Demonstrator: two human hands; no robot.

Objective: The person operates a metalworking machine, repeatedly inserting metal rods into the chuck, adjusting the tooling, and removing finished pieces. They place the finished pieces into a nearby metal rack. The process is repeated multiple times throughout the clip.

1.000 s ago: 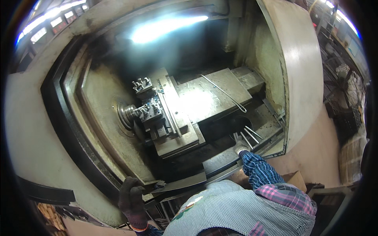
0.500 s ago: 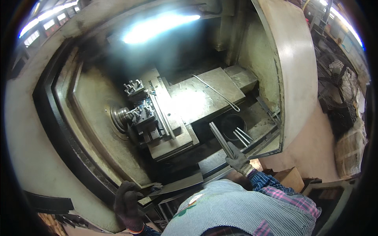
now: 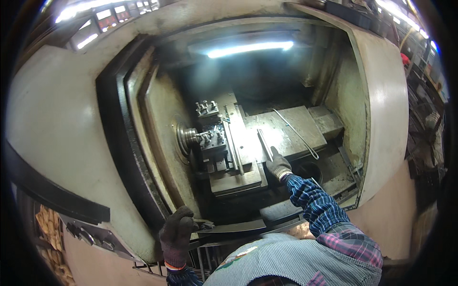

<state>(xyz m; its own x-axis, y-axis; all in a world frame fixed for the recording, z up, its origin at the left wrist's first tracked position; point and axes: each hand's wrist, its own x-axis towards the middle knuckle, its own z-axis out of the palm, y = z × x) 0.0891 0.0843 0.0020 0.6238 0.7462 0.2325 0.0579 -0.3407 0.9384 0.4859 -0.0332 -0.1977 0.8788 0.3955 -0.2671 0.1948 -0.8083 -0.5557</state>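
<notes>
Big lathe (image 3: 164,114), open-fronted. R hand (image 3: 278,166) has just swung up fr. the tray (image 3: 336,176) to the metal plate (image 3: 284,144), grip closed round slim rods (image 3: 265,143), so they're nr. the loose pair (image 3: 232,145). L hand (image 3: 176,233) curled, can't tell if holding. Tool holders (image 3: 212,143) crowd L; hooked rod (image 3: 296,132) crosses plate.

My feed's got a finely checked grey apron (image 3: 291,260), pink-and-dark plaid sleeve (image 3: 355,244) at its right, stripy blue oversleeve (image 3: 315,200) above it, plus dark knit gloves (image 3: 176,236), the left one orange-trimmed.
</notes>
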